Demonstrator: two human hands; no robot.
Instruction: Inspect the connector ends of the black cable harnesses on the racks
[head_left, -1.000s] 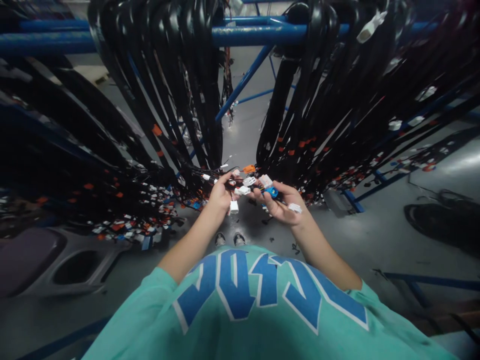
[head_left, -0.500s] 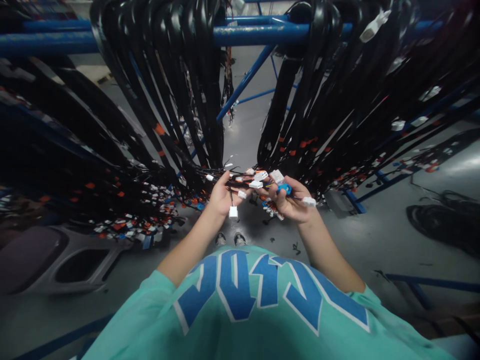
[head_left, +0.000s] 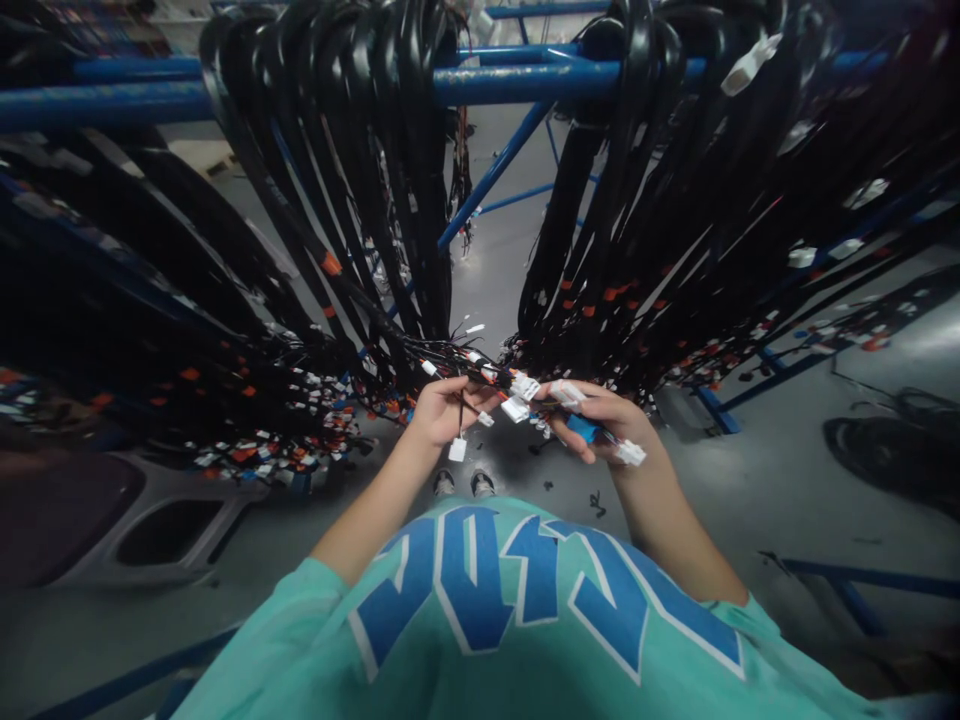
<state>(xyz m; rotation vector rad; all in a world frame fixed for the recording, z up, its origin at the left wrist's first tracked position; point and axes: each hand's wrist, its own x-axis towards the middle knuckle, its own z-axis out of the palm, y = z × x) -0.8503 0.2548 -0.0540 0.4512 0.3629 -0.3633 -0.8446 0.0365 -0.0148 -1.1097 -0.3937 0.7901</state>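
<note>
Between my hands stretches the end of a black wire harness with several white connectors and a blue connector. My left hand is curled round its thin wires, and a small white connector dangles below the fingers. My right hand is closed on the connector end, with a long white connector at its fingers and the blue one under them. Another white connector sticks out by the right wrist. More white connectors lie in the gap between the hands.
Thick black harnesses hang over a blue rail on both sides, their connector ends bunched low. A grey plastic-looking panel is at lower left. Coiled black cable lies on the floor at right. Blue frame bars stand lower right.
My right hand has moved slightly right and down, and the connectors in it have turned. My left hand has shifted a little down and left. The whole view has tilted slightly.
</note>
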